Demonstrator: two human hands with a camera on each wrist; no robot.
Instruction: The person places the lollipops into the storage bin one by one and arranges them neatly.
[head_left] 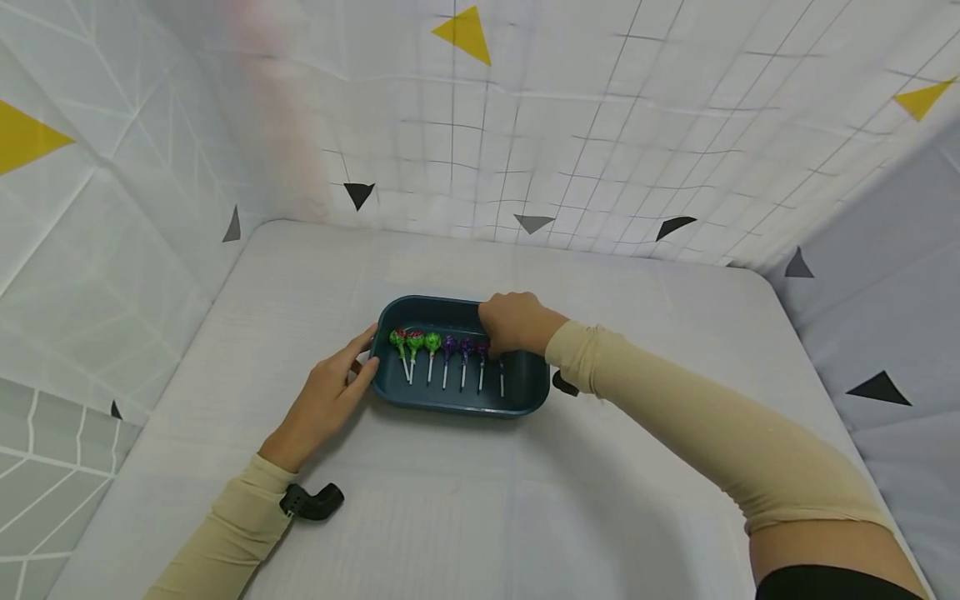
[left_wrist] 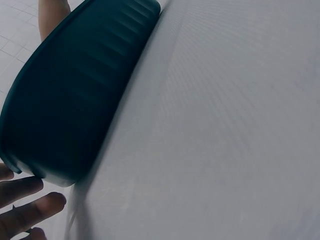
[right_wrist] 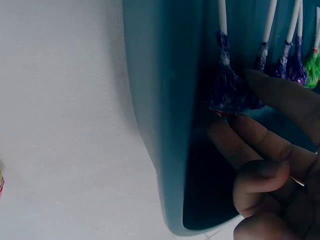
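Note:
A dark teal tray [head_left: 450, 406] holds several lollipops in a row, green-wrapped ones [head_left: 432, 342] at the left and purple-wrapped ones [head_left: 449, 344] to their right, sticks toward the near side. My right hand [head_left: 517, 323] reaches over the far rim to the rightmost one. In the right wrist view its thumb and fingertips pinch the purple head of that lollipop [right_wrist: 226, 92]. My left hand [head_left: 324, 404] touches the tray's left end, its fingers fairly straight; from the left wrist view, fingertips [left_wrist: 50, 204] lie right at the end wall.
The tray rests on a white-covered table [head_left: 420, 517]. Patterned white cloth walls [head_left: 585, 125] rise behind and at both sides. At the left edge of the right wrist view lies a small yellow and red piece [right_wrist: 1, 184].

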